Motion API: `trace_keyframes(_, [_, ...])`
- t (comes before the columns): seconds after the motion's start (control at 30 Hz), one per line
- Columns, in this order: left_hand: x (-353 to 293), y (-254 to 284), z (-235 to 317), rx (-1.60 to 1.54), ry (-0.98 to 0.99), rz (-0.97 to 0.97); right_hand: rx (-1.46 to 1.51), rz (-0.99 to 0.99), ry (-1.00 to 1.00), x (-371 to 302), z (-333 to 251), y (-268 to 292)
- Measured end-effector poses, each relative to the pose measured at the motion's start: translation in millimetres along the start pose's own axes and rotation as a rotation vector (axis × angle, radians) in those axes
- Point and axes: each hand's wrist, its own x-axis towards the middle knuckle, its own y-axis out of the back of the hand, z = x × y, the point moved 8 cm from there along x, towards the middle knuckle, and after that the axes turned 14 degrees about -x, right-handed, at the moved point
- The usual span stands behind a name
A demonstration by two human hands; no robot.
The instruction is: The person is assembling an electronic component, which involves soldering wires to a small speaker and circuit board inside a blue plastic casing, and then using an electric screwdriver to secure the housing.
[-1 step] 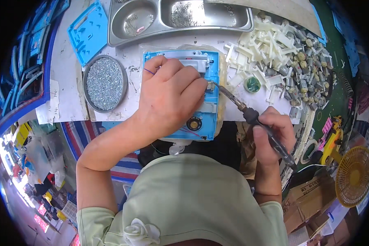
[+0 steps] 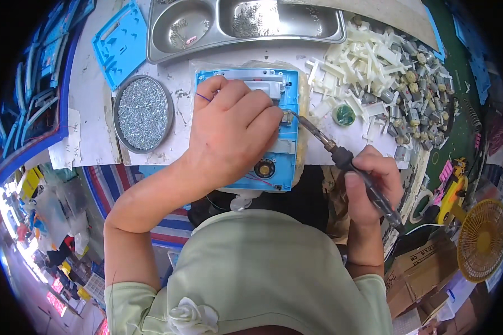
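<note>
My right hand (image 2: 373,184) grips a soldering iron (image 2: 349,161) with a dark handle, tilted up and to the left. Its tip meets a small metal part (image 2: 286,117) in a blue plastic casing (image 2: 288,159), right beside my left fingertips. My left hand (image 2: 232,125) lies palm down over the casing with its fingers curled together; what they pinch is hidden. A thin purple wire (image 2: 203,97) shows by the outer finger of that hand. Inside the casing, a round black speaker-like part (image 2: 265,168) is visible near the lower edge.
An oval dish of small metal screws (image 2: 143,114) stands left, below a blue plastic panel (image 2: 119,44). A steel tray (image 2: 246,40) with springs lies at the back. White plastic parts (image 2: 369,61), small motors (image 2: 416,100) and a round green piece (image 2: 343,115) lie right.
</note>
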Motion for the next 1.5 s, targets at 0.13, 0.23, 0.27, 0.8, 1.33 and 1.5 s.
trace_keyframes(0.13, [-0.4, -2.8, -0.8, 0.027, -0.028, -0.006, -0.031, -0.037, 0.024, 2.0, -4.3, -4.5])
trace_keyframes(0.23, [-0.2, -2.7, -0.6, 0.031, -0.031, -0.01, -0.044, -0.03, 0.03, 0.5, -2.9, -2.4])
trace_keyframes(0.27, [-0.6, -2.6, -0.5, 0.028, -0.033, -0.006, -0.045, -0.027, 0.035, 0.6, -2.6, -1.2])
trace_keyframes(0.8, [-0.7, -1.4, -0.5, 0.017, -0.042, 0.015, -0.052, -0.017, 0.085, 3.8, -8.4, -2.6])
trace_keyframes(1.33, [0.9, 0.0, 0.8, 0.014, -0.024, -0.011, -0.099, 0.008, 0.095, 1.6, -8.1, 1.8])
trace_keyframes(1.5, [2.3, 2.0, 2.0, 0.016, -0.018, 0.0, -0.097, 0.009, 0.078, 1.9, -7.8, 2.7])
